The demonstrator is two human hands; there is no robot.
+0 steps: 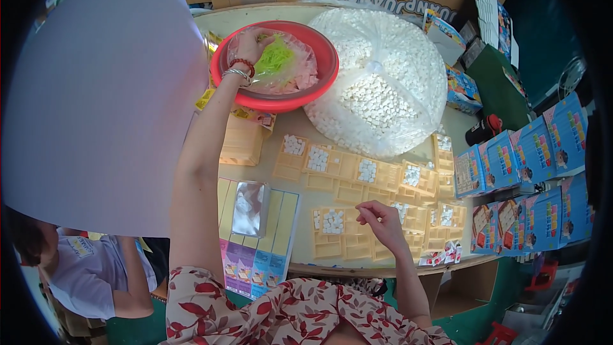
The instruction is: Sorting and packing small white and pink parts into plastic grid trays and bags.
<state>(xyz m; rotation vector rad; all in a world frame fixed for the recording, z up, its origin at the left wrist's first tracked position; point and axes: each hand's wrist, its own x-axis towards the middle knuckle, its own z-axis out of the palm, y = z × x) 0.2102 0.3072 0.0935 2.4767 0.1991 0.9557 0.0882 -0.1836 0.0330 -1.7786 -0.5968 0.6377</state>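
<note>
My left hand (250,48) reaches into a red basin (327,64), its bent fingers closed at a heap of thin bright green pieces (276,57). The green pieces lie on clear plastic film, with pale pink pieces (305,76) beside them. My right hand (383,222) hovers over the yellow compartment trays (354,246), fingers curled and thumb close to the index finger. Whatever it may pinch is too small to make out. Several trays hold small white cubes (333,222) in one compartment.
A large clear bag of white cubes (377,89) stands right of the basin. Stacked yellow trays (241,144), a silver foil packet (250,207) and printed card sheets (276,217) lie left. Blue boxes (533,153) line the right side. Another person (96,275) sits at the lower left.
</note>
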